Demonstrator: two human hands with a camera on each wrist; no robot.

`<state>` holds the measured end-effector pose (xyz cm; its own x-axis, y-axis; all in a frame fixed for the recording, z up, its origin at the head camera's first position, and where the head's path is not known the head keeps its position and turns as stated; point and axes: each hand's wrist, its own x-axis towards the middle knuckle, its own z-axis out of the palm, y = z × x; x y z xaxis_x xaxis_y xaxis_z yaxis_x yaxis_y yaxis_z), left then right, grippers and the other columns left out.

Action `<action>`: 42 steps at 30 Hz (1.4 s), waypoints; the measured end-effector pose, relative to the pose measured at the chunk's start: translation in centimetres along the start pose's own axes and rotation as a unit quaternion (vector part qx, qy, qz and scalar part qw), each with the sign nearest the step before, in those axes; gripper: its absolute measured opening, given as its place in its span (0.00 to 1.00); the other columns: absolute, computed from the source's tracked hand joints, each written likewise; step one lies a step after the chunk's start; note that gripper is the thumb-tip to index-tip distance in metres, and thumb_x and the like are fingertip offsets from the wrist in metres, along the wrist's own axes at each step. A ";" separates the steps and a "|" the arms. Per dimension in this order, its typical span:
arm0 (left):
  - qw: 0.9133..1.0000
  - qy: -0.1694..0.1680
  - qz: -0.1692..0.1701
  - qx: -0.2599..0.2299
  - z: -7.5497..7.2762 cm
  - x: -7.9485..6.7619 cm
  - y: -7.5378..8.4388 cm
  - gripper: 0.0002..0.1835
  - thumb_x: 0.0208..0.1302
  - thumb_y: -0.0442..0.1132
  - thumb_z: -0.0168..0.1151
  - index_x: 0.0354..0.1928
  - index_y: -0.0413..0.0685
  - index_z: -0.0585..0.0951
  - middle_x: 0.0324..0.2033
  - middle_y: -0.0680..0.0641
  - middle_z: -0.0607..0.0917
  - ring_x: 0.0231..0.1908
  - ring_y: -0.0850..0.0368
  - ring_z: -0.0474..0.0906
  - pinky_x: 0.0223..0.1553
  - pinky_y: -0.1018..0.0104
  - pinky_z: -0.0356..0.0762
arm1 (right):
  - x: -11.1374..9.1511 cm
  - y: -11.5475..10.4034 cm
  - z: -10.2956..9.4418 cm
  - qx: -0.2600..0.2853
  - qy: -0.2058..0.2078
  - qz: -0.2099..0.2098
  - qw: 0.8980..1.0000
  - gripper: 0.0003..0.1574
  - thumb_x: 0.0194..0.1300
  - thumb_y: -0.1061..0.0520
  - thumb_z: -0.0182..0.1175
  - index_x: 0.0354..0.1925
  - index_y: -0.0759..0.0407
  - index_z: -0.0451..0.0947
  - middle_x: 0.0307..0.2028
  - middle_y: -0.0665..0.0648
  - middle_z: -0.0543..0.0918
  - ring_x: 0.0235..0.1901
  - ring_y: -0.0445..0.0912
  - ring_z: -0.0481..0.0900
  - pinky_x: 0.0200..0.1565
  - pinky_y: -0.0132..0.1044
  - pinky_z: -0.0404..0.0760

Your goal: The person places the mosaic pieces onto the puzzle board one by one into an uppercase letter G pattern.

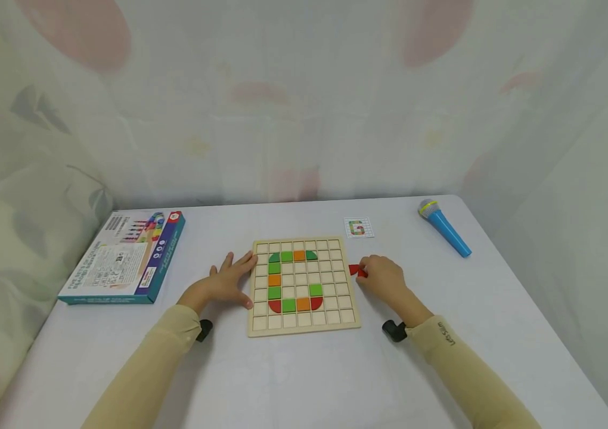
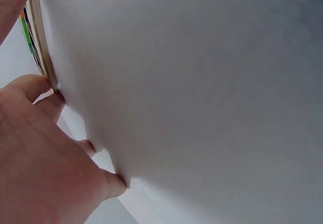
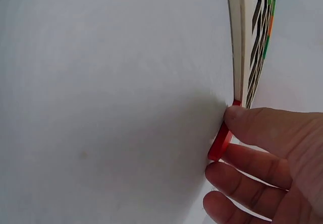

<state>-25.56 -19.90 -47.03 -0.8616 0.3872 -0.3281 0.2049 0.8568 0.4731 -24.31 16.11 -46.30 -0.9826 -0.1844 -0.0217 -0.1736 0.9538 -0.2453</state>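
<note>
A wooden grid board (image 1: 304, 330) lies flat on the table, with green, orange and red tiles set in a C-like shape. My left hand (image 1: 226, 281) rests at its left edge, fingers spread, thumb and a fingertip touching the frame; the left wrist view shows the fingers (image 2: 38, 88) at the board's side. Just off the right edge, my right hand (image 1: 384, 279) pinches a red tile (image 3: 220, 142) between thumb and fingers, low over the table. Another red tile (image 1: 354, 269) lies beside it, close against the board.
A small pattern card (image 1: 359, 227) with a coloured G lies behind the board. To the far right is a blue toy microphone (image 1: 446, 229). A flat game box (image 1: 121, 256) sits at the left. A white cloth (image 1: 304, 381) covers the table.
</note>
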 end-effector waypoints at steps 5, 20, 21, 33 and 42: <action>1.000 0.000 0.000 0.000 0.1 0.1 -0.2 0.62 0.37 0.50 0.76 0.72 0.53 0.48 0.72 0.48 0.41 0.68 0.35 0.25 0.56 0.27 0.25 | 0.0 -0.3 0.0 -0.010 0.001 0.008 1.000 0.10 0.54 0.55 0.65 0.34 0.60 0.80 0.24 0.52 0.75 0.24 0.45 0.70 0.24 0.35 0.71; 1.000 -0.001 -0.002 0.000 -0.1 0.0 -0.2 0.61 0.37 0.50 0.76 0.72 0.52 0.48 0.72 0.47 0.42 0.68 0.35 0.25 0.56 0.27 0.25 | 0.9 -5.2 -0.6 0.023 0.025 -0.069 0.997 0.14 0.55 0.51 0.66 0.37 0.56 0.80 0.23 0.48 0.75 0.23 0.42 0.70 0.21 0.32 0.70; 1.000 -0.001 -0.001 -0.002 -0.1 0.0 -0.1 0.61 0.37 0.50 0.76 0.72 0.52 0.48 0.72 0.47 0.42 0.68 0.35 0.25 0.56 0.27 0.25 | 1.0 -5.7 -0.4 0.022 0.021 -0.077 0.997 0.13 0.55 0.50 0.66 0.37 0.56 0.80 0.23 0.48 0.75 0.22 0.42 0.70 0.21 0.31 0.70; 1.000 0.001 0.000 0.000 0.1 -0.1 0.0 0.62 0.35 0.50 0.76 0.72 0.52 0.49 0.72 0.48 0.41 0.68 0.35 0.26 0.56 0.27 0.27 | 2.1 -8.6 1.7 -0.008 -0.011 -0.105 0.994 0.10 0.56 0.49 0.64 0.33 0.53 0.80 0.27 0.48 0.79 0.24 0.41 0.71 0.19 0.31 0.69; 1.000 0.001 -0.004 0.000 0.0 -0.1 0.0 0.62 0.35 0.50 0.76 0.72 0.53 0.48 0.72 0.48 0.41 0.68 0.35 0.25 0.57 0.27 0.27 | 2.4 -8.8 2.0 -0.007 -0.011 -0.107 0.994 0.09 0.58 0.50 0.64 0.34 0.52 0.81 0.30 0.48 0.82 0.26 0.40 0.73 0.22 0.31 0.72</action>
<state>-25.49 -19.92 -47.04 -0.8643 0.3791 -0.3304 0.1973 0.8600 0.4706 -25.00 6.78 -46.11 -0.9216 -0.3881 0.0075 -0.3790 0.8953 -0.2341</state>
